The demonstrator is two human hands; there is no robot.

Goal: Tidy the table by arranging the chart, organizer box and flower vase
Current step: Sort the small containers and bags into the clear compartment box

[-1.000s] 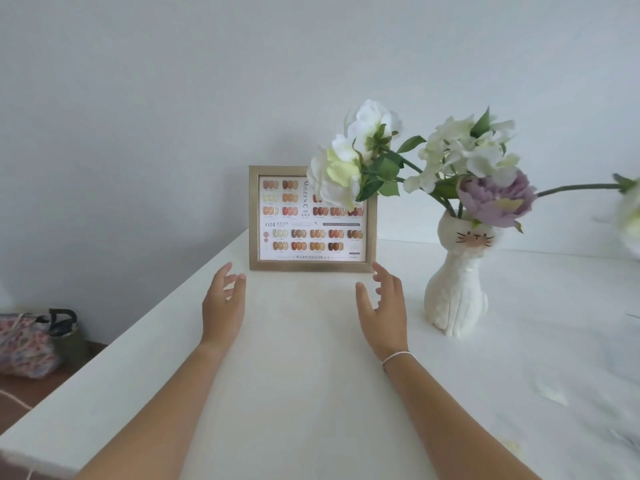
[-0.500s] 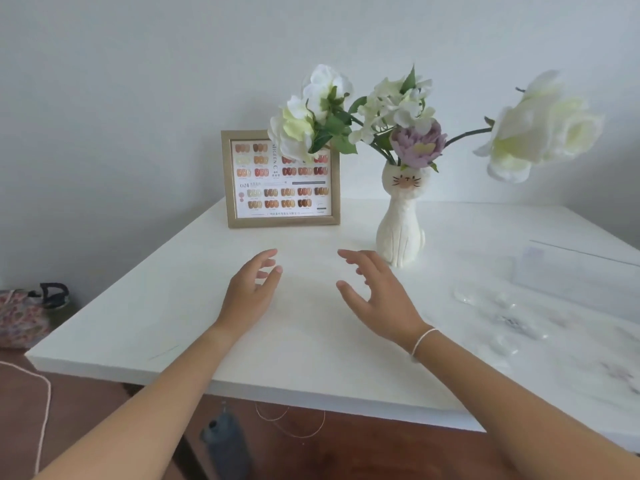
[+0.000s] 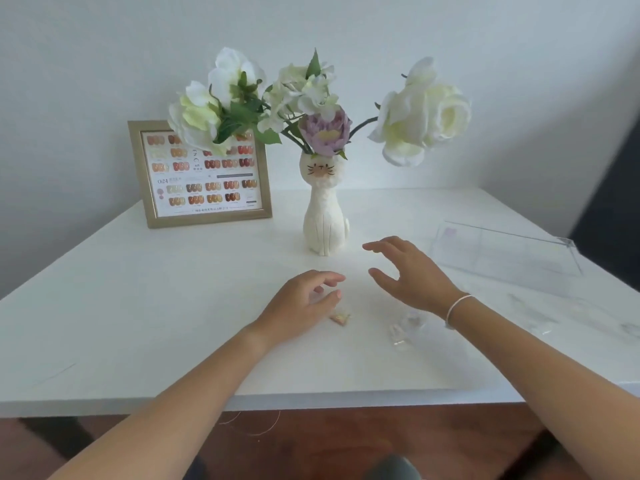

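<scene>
Two hands reach out over the white desk (image 3: 145, 306), and neither one holds anything. The left hand (image 3: 299, 308) hangs low near the middle of the desk with its fingers loosely bent. A small clear piece sits right under its fingertips; whether they touch it I cannot tell. The right hand (image 3: 407, 273) is spread wide with straight fingers, just in front of the flower vase (image 3: 325, 216). The flower vase looks like a white cat and stands upright near the back edge, full of white and purple flowers. The chart (image 3: 204, 178) in its gold frame stands at the back left corner, beside the vase. The organizer box (image 3: 505, 254) is clear and lies by the right edge. A tiny yellow piece (image 3: 341, 317) lies near the left hand.
</scene>
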